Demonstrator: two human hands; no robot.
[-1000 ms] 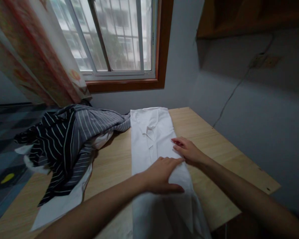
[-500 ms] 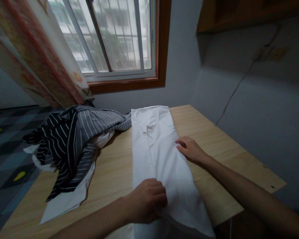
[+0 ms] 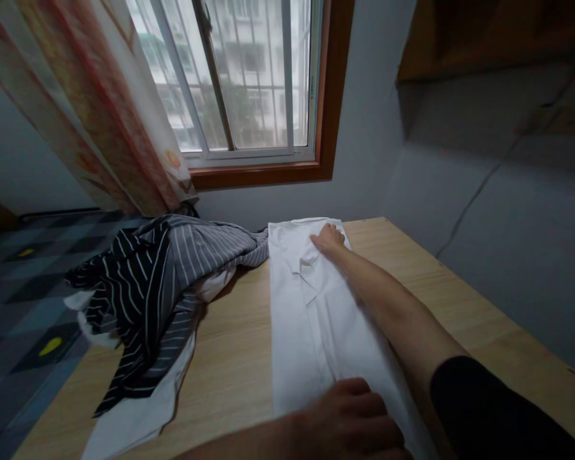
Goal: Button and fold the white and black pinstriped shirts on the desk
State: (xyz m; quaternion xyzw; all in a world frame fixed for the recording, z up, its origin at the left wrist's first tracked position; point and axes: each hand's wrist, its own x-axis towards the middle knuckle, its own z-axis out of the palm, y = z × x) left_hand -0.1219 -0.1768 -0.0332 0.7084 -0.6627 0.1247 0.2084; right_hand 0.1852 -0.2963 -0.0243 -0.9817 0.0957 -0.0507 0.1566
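A white shirt (image 3: 292,332) lies folded into a long strip on the wooden table (image 3: 234,358), its far end close to the wall. Creases and a narrow strip-like seam run down its middle. At the far end my right hand (image 3: 329,239) rests on the cloth, fingers curled into it and thumb pointing left. My left hand (image 3: 354,421), slightly blurred, is closed on the near part of the shirt at the bottom of the view. The forearm hides some of the shirt's right edge.
Left of the shirt is a heap of black and grey striped clothing (image 3: 138,287) with white cloth under it. A checked bedspread (image 3: 29,281) is beyond the table's left edge. A window (image 3: 249,83), curtain (image 3: 100,115) and wall cable (image 3: 479,191) surround the table.
My right hand has moved from the shirt's right edge to its far end. My left hand has shifted right and nearer. The view has turned slightly left.
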